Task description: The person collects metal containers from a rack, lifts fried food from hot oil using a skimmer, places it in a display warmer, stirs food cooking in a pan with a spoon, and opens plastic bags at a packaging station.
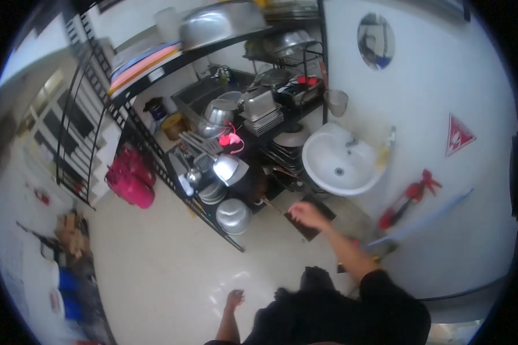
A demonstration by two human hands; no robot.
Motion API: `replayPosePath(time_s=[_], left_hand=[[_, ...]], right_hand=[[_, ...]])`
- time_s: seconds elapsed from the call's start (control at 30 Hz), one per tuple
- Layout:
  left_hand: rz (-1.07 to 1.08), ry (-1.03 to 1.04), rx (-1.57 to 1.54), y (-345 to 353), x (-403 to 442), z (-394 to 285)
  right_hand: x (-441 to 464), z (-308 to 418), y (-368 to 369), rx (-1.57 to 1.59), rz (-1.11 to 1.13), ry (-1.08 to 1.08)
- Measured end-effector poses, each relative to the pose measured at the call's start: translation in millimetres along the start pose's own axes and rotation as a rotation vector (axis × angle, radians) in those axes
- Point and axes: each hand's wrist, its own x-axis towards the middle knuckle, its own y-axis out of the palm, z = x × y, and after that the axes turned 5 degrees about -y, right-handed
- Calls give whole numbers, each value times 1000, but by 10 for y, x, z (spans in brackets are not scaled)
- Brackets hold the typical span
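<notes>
My right hand [308,214] reaches forward over the floor, between the rack and the washbasin. Its fingers are loosely bent and apart, and I see nothing held in them. Below it lies a dark mat [311,221]. The white washbasin [331,164] is just beyond that hand. Low by my body, my left hand [235,298] hangs over the pale floor, fingers half curled, no object visible in it. To the front left, a silver metal pot [233,216] stands on the rack's lower shelf, nearest to my hands, though neither touches it.
A black metal rack [147,129] carries bowls, trays and utensils, with a large metal basin [221,26] on top. On the right wall hang a round mirror [376,41] and a red fire extinguisher [406,198]. Pink bags [132,178] sit left of the rack.
</notes>
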Motion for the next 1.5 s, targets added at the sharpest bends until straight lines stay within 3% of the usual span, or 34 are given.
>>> replayPosePath(time_s=[0.07,0.1,0.13,0.17,0.3,0.33,0.37,0.4,0.47,0.5,0.6,0.67,0.7,0.8,0.93,1.03,1.07,1.1,1.13,1.17,1.2,1.27,1.5], left_hand=[[30,197,51,-212,258,-916],[49,251,-2,-325,359,-1293],[68,302,-67,-370,407,-1603],[-21,278,-126,-325,354,-1963],[-212,167,-494,-173,780,-1947],[32,170,-623,-286,1239,-1364],[-191,49,-330,-72,1234,-1182],[-157,111,-414,155,933,-1184],[38,281,608,304,677,-1074],[150,166,939,434,831,-960],[30,-228,264,933,668,-1079],[-25,-284,51,1183,717,-1254],[-37,-285,1,1285,782,-1348],[-59,-260,-99,1535,931,-1620],[-107,-212,-219,1574,993,-1777],[-106,-207,-421,1201,1086,-1724],[26,-327,-684,965,1234,-1674],[-173,-337,-368,939,1253,-1982],[-100,-253,-614,777,1348,-1992],[-256,-260,-377,796,1172,-2584],[-306,-275,-251,745,1211,-2757],[-324,-226,-214,675,1203,-3001],[-268,-260,-248,888,1071,-2432]], right_hand=[[646,288,-442,88,-106,-145],[1053,340,-717,104,-95,-237],[1358,613,-930,84,-130,-181],[1790,700,-1144,99,-171,-248],[3430,1123,-1985,-204,-323,-477],[3826,1164,-2135,-298,-371,-534],[4091,1281,-2259,-462,-445,-580],[4377,1438,-2407,-631,-520,-628],[4937,1515,-2672,-845,-399,-536],[5176,1517,-2737,-914,-362,-495],[5960,1169,-3082,-988,-183,-457],[6255,1002,-3178,-987,-16,-443],[6243,1059,-3190,-867,54,-341],[6386,885,-3171,-866,-162,-534],[6402,985,-3099,-812,-418,-533],[6483,960,-3123,-810,-403,-398],[6490,970,-3100,-813,-406,-377],[6431,1032,-3047,-822,-426,-391],[6356,1157,-2996,-870,-430,-482],[6279,1285,-2945,-921,-436,-574],[6203,1412,-2893,-972,-447,-665],[6199,1556,-2698,-986,-455,-849],[5655,2385,-2147,-1015,-288,-825]])
